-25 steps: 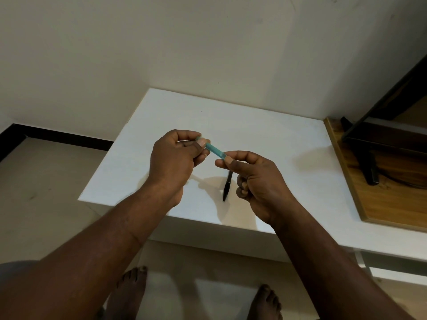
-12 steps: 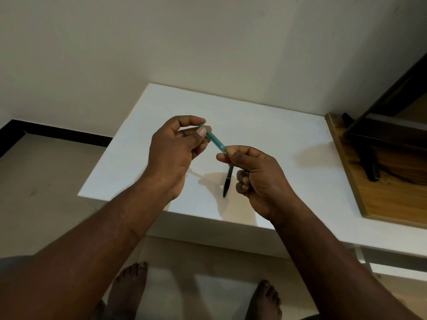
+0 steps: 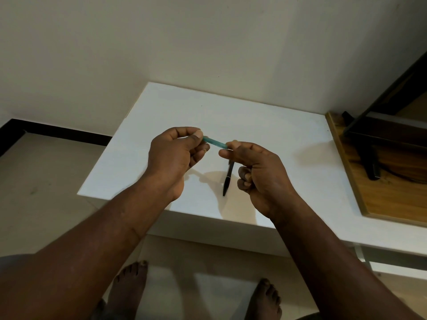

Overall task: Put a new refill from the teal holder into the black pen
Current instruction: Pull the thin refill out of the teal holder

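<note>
- Pinching the teal holder (image 3: 213, 142) at its left end, the left hand (image 3: 175, 158) has thumb and forefinger pressed together on it, with the other fingers curled underneath.
- The right hand (image 3: 261, 176) pinches the holder's other end between thumb and forefinger, and its remaining fingers are folded into the palm.
- The teal holder is a slim tube held in the air between the two hands, above the middle of the counter (image 3: 175, 107). It slopes slightly down from left to right, and both of its ends are hidden by the fingertips.
- The black pen (image 3: 227, 180) lies flat on the white counter, under the right hand and nearer the front edge than the back edge. Its narrow tip points toward the front edge, and its far end is hidden behind the right thumb.
- A wooden board (image 3: 381, 204) lies at the counter's right end, with a dark stand (image 3: 372, 167) resting on it.
- The person's bare left foot (image 3: 129, 287) and right foot (image 3: 265, 299) stand on the pale floor (image 3: 46, 181) below the counter's front edge.
</note>
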The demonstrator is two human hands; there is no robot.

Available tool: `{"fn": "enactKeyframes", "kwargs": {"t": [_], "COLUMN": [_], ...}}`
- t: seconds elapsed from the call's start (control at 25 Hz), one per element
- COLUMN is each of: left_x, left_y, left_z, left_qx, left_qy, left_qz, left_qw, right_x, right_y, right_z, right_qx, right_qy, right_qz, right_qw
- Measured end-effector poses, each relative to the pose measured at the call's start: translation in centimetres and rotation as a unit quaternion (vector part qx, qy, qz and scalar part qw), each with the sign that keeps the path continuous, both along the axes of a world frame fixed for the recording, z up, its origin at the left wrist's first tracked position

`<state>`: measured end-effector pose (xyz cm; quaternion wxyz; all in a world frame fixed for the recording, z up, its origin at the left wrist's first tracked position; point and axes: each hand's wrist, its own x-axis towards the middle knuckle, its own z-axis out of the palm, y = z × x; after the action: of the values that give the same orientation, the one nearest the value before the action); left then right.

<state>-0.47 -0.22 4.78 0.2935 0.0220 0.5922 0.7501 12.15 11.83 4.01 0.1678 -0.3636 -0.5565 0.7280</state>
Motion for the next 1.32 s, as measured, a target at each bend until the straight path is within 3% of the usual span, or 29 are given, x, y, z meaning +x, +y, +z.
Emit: {"fn": "enactKeyframes", "kwargs": {"t": [0.52,1.32], "left_x": [-0.27,-0.07], "left_y": [-0.10,-0.02], "left_z": [-0.06,-0.06], "left_qx": [0.020,0.008], "left_qy": [-0.024,-0.024], "left_qz": [0.005,0.006], "left_qw": [1.000,1.000], "right_x": [0.10,-0.08], "right_y": [-0.06,-0.29], "right_z": [0.11,0.14], "right_qx": [-0.027,0.083], "right_qy": [-0.015,-0.038], "right_qz": [0.015,-0.035], "right_qw": [0.999,0.995]}}
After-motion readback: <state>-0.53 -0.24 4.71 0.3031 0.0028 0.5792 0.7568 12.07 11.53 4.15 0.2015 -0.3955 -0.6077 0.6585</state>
